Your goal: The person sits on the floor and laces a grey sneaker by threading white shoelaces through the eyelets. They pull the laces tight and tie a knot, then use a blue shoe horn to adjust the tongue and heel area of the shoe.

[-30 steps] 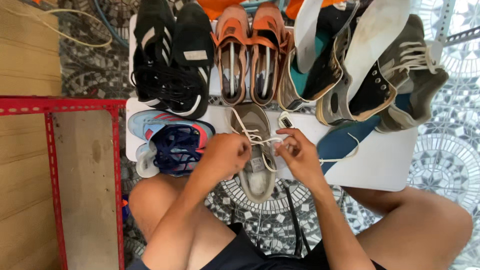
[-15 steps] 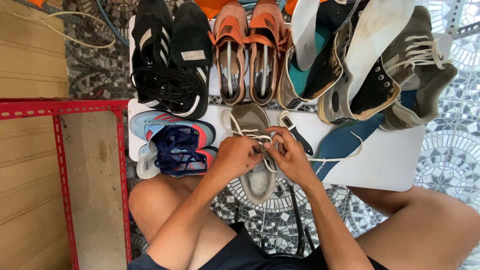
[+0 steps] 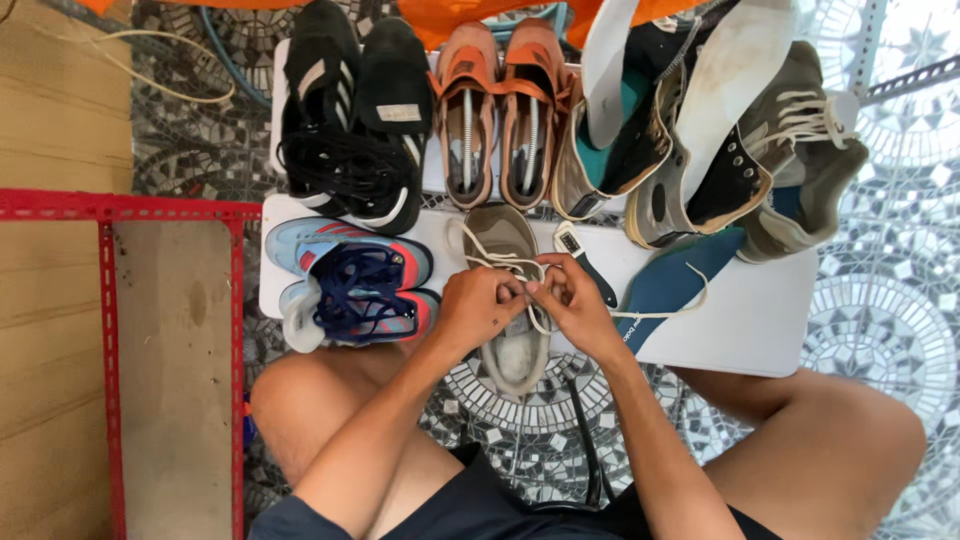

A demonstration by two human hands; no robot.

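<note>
I see my left hand [image 3: 478, 308] and right hand [image 3: 575, 305] meeting over a grey shoe [image 3: 508, 300] that lies on the white bench [image 3: 740, 320]. Both grips are pinched together on its pale lace [image 3: 500, 262], the fingertips touching at the middle of the shoe. Just left of the left grip sits a blue pair of trainers [image 3: 350, 290]. Right of the right grip lie a small black brush [image 3: 585, 262] and a blue insole [image 3: 670, 285]. Beyond the grips stand black shoes [image 3: 355, 120] and orange shoes [image 3: 500, 110].
</note>
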